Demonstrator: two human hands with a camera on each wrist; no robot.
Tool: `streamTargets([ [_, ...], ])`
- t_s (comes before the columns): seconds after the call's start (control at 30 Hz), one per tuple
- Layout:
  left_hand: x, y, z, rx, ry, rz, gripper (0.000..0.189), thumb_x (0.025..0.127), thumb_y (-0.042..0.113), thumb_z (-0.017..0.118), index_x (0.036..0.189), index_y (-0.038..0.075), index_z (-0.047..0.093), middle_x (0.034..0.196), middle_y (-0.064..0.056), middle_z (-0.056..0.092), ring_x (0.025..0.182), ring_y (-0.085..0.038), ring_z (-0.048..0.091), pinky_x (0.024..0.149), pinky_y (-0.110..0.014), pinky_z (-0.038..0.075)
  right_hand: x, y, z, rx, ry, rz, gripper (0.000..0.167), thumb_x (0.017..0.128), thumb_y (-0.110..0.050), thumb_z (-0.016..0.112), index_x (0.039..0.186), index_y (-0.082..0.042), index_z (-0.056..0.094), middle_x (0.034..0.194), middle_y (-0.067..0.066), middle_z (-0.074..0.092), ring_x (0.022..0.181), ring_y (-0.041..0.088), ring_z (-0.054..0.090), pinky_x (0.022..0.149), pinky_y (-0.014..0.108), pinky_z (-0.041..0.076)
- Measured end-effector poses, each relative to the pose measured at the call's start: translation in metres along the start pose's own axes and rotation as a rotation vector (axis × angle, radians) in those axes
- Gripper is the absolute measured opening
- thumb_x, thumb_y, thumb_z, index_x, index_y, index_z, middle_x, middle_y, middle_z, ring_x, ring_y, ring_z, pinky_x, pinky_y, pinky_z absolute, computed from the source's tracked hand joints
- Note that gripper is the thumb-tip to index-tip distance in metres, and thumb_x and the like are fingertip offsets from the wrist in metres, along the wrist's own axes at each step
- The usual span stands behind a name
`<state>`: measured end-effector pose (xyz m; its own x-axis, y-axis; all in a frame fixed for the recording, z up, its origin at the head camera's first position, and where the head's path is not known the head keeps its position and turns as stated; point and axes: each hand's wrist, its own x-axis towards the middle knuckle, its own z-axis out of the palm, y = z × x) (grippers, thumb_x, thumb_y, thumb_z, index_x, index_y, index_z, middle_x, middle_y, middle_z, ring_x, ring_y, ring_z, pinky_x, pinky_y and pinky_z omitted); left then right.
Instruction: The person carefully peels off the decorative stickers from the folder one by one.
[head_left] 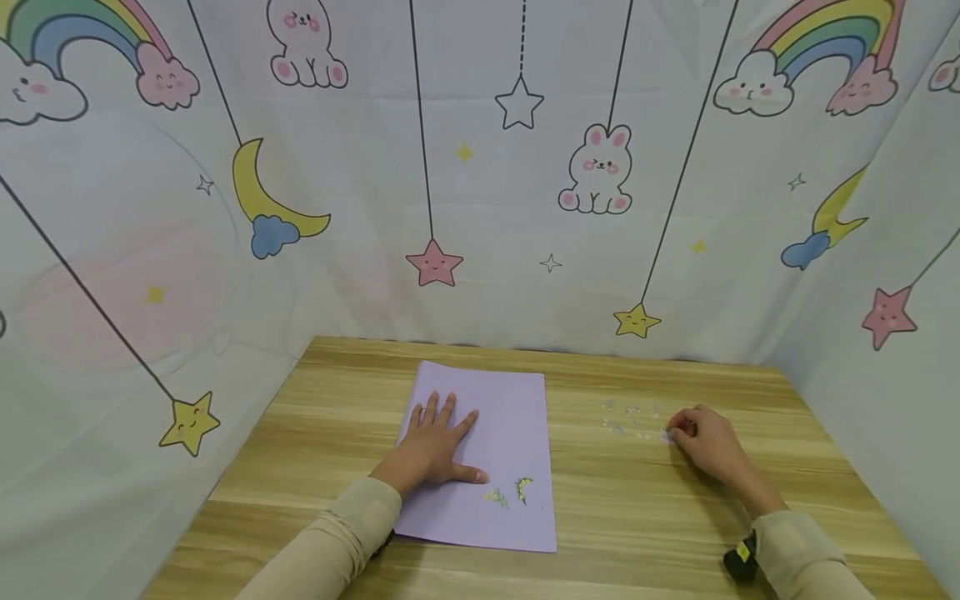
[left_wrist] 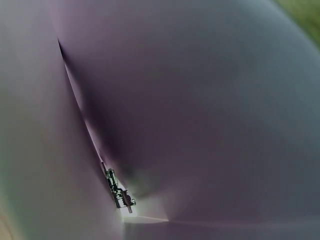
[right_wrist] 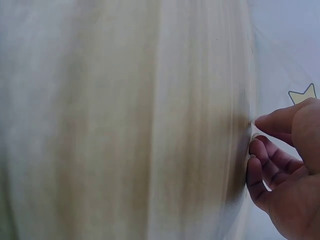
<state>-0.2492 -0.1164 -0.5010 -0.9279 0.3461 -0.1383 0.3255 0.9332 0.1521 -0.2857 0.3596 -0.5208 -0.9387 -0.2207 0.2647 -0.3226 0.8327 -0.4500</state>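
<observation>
My left hand (head_left: pixel 432 442) lies spread on a purple sheet (head_left: pixel 495 417), its thumb close to a yellow-green leafy sticker (head_left: pixel 497 497). A second, curved green sticker (head_left: pixel 522 490) sits beside that one near the sheet's lower right. Over at the table's right side, my right hand (head_left: pixel 705 437) pinches a tiny bluish sticker (head_left: pixel 667 435) between thumb and index finger, right at the tabletop. In the right wrist view the hand's (right_wrist: pixel 287 165) other fingers are curled; the sticker is hidden there. Blurred purple sheet (left_wrist: pixel 200 125) fills most of the left wrist view.
Several small translucent pieces (head_left: pixel 618 428) are scattered left of my right hand on the wood-grain table (head_left: pixel 600 517). A white cloth backdrop (head_left: pixel 495 200) printed with stars, rabbits and rainbows hangs behind the table and along both sides. A black wrist device (head_left: pixel 741 560) is on the right cuff.
</observation>
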Motion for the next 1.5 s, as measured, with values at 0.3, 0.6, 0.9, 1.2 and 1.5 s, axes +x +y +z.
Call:
streamTargets([
  [0.3,0.0,0.0,0.0,-0.01,0.005,-0.006,0.109,0.082,0.079,0.072,0.167,0.019,0.037,0.173,-0.027,0.018,0.159,-0.053,0.007,0.125,-0.068,0.01,0.001,-0.001,-0.003,0.017,-0.008,0.01,0.007,0.101,-0.008,0.07,0.099,-0.001,0.072,0.091,0.007,0.062,0.078,0.019,0.054,0.067,0.036,0.046],
  [0.6,-0.002,0.0,-0.002,-0.011,0.012,-0.007,0.108,0.083,0.077,0.073,0.166,0.019,0.038,0.172,-0.028,0.018,0.159,-0.053,0.007,0.125,-0.068,0.011,0.003,0.0,-0.003,0.034,0.01,0.001,0.006,0.103,-0.006,0.067,0.105,-0.002,0.072,0.098,0.009,0.07,0.086,0.024,0.065,0.073,0.043,0.053],
  [0.9,-0.002,0.001,-0.004,-0.007,0.014,-0.003,0.108,0.083,0.078,0.073,0.166,0.018,0.038,0.172,-0.028,0.019,0.159,-0.053,0.008,0.125,-0.068,0.011,0.003,0.001,-0.003,0.037,0.011,0.013,0.003,0.099,-0.005,0.074,0.1,-0.004,0.071,0.089,0.002,0.068,0.08,0.017,0.06,0.068,0.033,0.05],
  [1.2,-0.001,0.0,-0.003,-0.005,0.018,-0.003,0.109,0.083,0.079,0.071,0.167,0.019,0.038,0.172,-0.028,0.018,0.159,-0.053,0.007,0.125,-0.068,0.011,0.007,-0.002,-0.006,0.027,0.05,0.007,0.004,0.097,-0.006,0.074,0.098,-0.004,0.071,0.088,0.002,0.068,0.078,0.015,0.059,0.067,0.031,0.05],
  [1.5,0.001,0.0,0.001,0.019,0.002,-0.007,0.11,0.082,0.082,0.068,0.167,0.021,0.035,0.173,-0.026,0.017,0.159,-0.052,0.006,0.125,-0.068,0.011,0.008,-0.026,-0.007,0.045,0.1,-0.037,0.019,0.101,-0.013,0.073,0.111,0.002,0.075,0.097,0.009,0.071,0.087,0.028,0.066,0.071,0.04,0.053],
])
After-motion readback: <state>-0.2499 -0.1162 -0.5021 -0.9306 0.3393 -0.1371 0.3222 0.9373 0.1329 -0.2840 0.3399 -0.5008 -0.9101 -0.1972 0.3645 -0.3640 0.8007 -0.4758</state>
